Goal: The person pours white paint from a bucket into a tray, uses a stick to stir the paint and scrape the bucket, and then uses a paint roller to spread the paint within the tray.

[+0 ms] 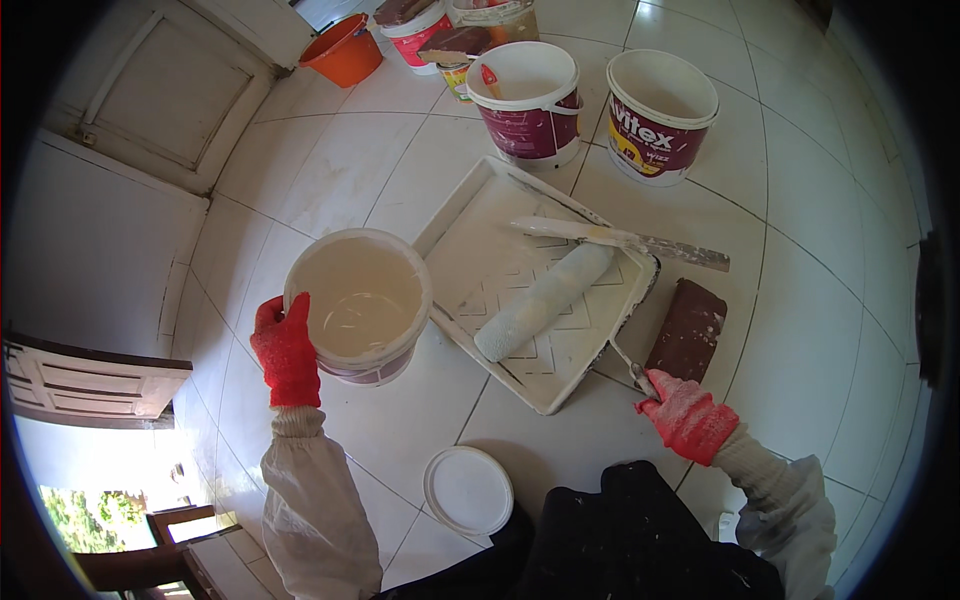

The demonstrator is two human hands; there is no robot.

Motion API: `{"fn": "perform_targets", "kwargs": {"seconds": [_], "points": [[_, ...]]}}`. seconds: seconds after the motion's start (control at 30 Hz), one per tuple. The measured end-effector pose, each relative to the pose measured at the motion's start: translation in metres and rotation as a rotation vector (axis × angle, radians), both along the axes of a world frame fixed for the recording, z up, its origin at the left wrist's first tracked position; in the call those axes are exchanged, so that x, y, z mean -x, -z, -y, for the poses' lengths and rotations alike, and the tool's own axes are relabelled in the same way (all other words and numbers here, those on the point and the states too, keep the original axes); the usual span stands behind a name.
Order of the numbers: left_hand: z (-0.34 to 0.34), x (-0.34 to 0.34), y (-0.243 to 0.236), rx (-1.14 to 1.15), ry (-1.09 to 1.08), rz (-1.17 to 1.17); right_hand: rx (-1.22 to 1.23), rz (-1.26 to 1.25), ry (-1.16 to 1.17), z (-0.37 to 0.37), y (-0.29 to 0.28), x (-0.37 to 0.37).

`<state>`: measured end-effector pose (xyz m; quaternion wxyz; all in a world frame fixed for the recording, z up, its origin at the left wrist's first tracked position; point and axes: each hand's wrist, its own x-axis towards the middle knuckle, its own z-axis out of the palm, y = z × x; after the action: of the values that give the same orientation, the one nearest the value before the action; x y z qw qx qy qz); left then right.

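My left hand [287,350], in a red glove, grips the rim of a pale bucket [372,374] standing left of the tray, thumb over the edge. Some pale liquid shows at its bottom. A white paint tray [455,225] lies on the tiles, smeared with paint. Inside it rests a paint roller [545,303], its sleeve coated white. My right hand [690,420], also red-gloved, is closed round the roller's handle past the tray's near right corner. Across the tray's far right side lies a long flat stick [625,240] caked with paint.
Beside the tray's right edge is a brown block [688,325]. A round white lid [468,490] lies near my legs. Beyond the tray stand two maroon-labelled buckets [530,130] [658,145], one holding a red-handled brush [490,80]. Farther back are an orange bucket [342,55] and other containers.
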<state>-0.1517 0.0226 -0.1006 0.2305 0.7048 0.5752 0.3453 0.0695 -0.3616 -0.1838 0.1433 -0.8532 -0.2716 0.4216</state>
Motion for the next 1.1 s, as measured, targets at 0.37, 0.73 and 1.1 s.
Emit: {"fn": "perform_targets", "kwargs": {"seconds": [0.37,0.73,1.1], "points": [[0.007,-0.004,-0.007,-0.026,0.012,-0.018,-0.14,-0.396,0.242,0.009,-0.044,-0.001],[0.026,-0.02,-0.02,-0.035,0.03,-0.073,-0.262,-0.629,0.287,-0.002,-0.056,0.011],[0.048,-0.026,-0.038,-0.11,0.157,-0.127,-0.267,-0.561,0.35,-0.031,-0.046,0.008]]}}
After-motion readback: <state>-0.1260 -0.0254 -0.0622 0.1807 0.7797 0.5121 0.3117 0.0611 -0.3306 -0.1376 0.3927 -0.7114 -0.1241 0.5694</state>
